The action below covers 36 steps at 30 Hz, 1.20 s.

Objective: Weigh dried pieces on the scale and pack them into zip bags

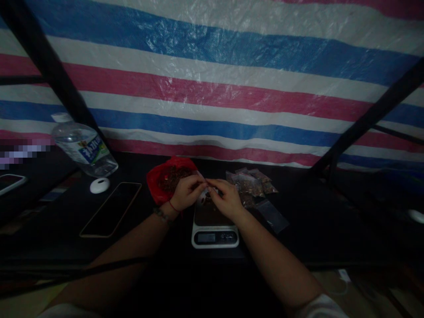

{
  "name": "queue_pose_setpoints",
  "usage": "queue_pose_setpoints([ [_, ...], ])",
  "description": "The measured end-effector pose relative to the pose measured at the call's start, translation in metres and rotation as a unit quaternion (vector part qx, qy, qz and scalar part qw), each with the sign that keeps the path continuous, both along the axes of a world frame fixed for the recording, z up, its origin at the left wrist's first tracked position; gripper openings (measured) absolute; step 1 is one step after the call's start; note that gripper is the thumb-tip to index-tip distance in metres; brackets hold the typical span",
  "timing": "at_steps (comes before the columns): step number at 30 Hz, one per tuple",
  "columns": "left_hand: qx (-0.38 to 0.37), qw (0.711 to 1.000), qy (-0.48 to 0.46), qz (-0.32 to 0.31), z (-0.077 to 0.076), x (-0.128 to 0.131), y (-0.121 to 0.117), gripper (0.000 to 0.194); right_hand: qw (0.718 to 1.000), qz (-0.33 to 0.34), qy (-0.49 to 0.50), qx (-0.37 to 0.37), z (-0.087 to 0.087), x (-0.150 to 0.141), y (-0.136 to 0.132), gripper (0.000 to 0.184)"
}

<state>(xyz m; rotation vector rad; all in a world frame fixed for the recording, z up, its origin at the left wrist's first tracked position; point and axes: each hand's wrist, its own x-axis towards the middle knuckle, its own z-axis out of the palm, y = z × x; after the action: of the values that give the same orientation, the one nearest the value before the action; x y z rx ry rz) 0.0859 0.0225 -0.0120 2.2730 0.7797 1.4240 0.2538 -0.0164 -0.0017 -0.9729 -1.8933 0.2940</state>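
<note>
Both my hands meet over a small digital scale on a dark table. My left hand and my right hand have their fingers pinched together on a small clear plastic bag held above the scale's platform. Brownish bits show inside the bag. Just behind my left hand lies an open red plastic bag filled with dried brown pieces. To the right of my right hand is a heap of small filled clear bags, and one flat empty-looking clear bag lies nearer me.
A phone lies face up left of the scale, with a small white round object and a water bottle behind it. Another phone sits at the far left. A striped tarp and dark frame bars back the table.
</note>
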Motion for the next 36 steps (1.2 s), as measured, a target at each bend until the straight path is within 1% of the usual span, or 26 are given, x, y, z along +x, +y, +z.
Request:
queue_pose_setpoints([
  [4, -0.034, 0.999, -0.027, -0.018, 0.0013, -0.0001, -0.0015, 0.017, 1.000, 0.000, 0.010, 0.003, 0.0001, -0.0001, -0.0005, 0.026],
  [10, -0.058, 0.997, -0.041, -0.002, 0.0010, -0.0005, -0.0036, 0.017, 1.000, -0.007, -0.005, 0.005, -0.0005, -0.0009, 0.0001, 0.027],
  [16, -0.063, 0.997, -0.050, 0.014, -0.0031, -0.0004, -0.0022, 0.018, 0.999, 0.000, -0.030, 0.037, -0.0017, -0.0005, 0.0024, 0.027],
  [22, -0.067, 0.996, -0.061, -0.010, -0.0024, 0.0009, -0.0038, 0.016, 0.999, 0.001, -0.023, 0.047, -0.0024, 0.0010, 0.0019, 0.025],
  [29, -0.065, 0.995, -0.073, 0.017, -0.0008, 0.0021, -0.0056, 0.017, 0.999, 0.006, -0.024, 0.041, -0.0004, 0.0019, 0.0008, 0.025],
  [36, -0.052, 0.997, -0.060, -0.009, 0.0036, 0.0020, -0.0057, 0.017, 0.999, -0.003, 0.002, 0.033, -0.0016, 0.0017, 0.0016, 0.022],
])
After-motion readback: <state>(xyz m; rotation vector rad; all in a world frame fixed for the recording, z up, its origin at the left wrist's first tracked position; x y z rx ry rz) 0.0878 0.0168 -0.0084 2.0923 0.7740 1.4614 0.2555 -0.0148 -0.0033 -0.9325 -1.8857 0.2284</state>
